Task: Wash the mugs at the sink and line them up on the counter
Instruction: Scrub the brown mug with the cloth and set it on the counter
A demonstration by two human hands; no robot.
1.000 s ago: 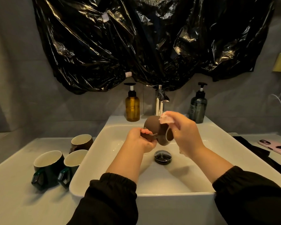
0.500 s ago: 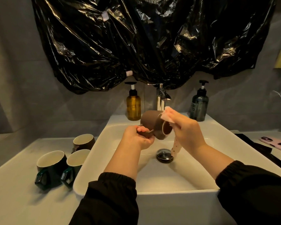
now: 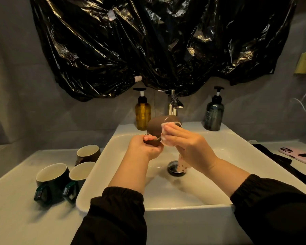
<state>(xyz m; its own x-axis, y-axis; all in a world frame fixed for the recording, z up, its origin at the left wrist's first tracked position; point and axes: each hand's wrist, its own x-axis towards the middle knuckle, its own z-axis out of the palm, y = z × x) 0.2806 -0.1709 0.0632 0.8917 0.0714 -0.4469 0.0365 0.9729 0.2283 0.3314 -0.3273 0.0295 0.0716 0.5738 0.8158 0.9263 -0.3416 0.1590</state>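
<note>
Over the white sink (image 3: 217,137) I hold a brown mug (image 3: 156,126) on its side, below the tap (image 3: 173,105). My left hand (image 3: 145,147) grips its handle from underneath. My right hand (image 3: 185,144) presses a pale pink cloth (image 3: 166,133) against the mug's side near the rim; the cloth's tail hangs down toward the drain (image 3: 174,167). On the counter to the left stand three more mugs: a brown one (image 3: 87,152) at the back and two dark green ones (image 3: 51,179) (image 3: 79,175) in front.
An amber pump bottle (image 3: 142,114) and a dark pump bottle (image 3: 213,115) flank the tap. A phone in a pink case (image 3: 298,154) and a black cloth (image 3: 279,161) lie on the right counter. Black plastic sheeting (image 3: 148,46) hangs on the wall above.
The mug has turned so its bottom faces more toward me. My right hand has slid the cloth from the rim down onto the mug's side.
</note>
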